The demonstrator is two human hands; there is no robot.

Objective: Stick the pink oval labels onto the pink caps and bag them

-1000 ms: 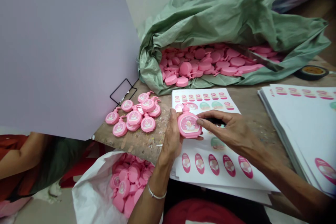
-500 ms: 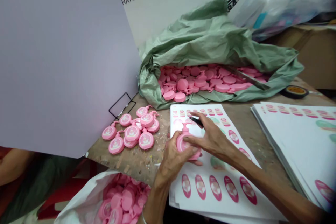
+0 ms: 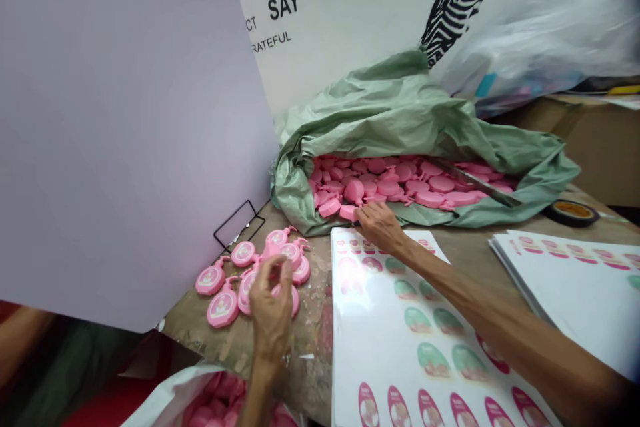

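My left hand (image 3: 273,307) is over a group of labelled pink pump bottles (image 3: 223,307) on the table, its thumb and fingers arched apart. A plain pink part of one bottle shows just past its fingertips; whether they still touch it is hard to see. My right hand (image 3: 380,225) reaches to the mouth of the green sack (image 3: 380,107). Its fingers are closed at a plain pink pump bottle (image 3: 349,212) on the sack's front edge. A dark bit by those fingertips is mostly hidden. Below that forearm lies a sticker sheet (image 3: 373,347).
More plain bottles fill the sack, with a metal strip (image 3: 480,183) across them. Black tape (image 3: 571,212) and a paper stack (image 3: 575,300) are at right. A grey panel (image 3: 125,113) and wire stand (image 3: 239,225) are left. A white bag (image 3: 173,397) holds bottles; another person's arm (image 3: 25,340) shows.
My left hand has moved left from over the sheet to the labelled bottles; the bottle both hands held has left the sheet. My right hand has reached forward to the sack. The view has tilted up.
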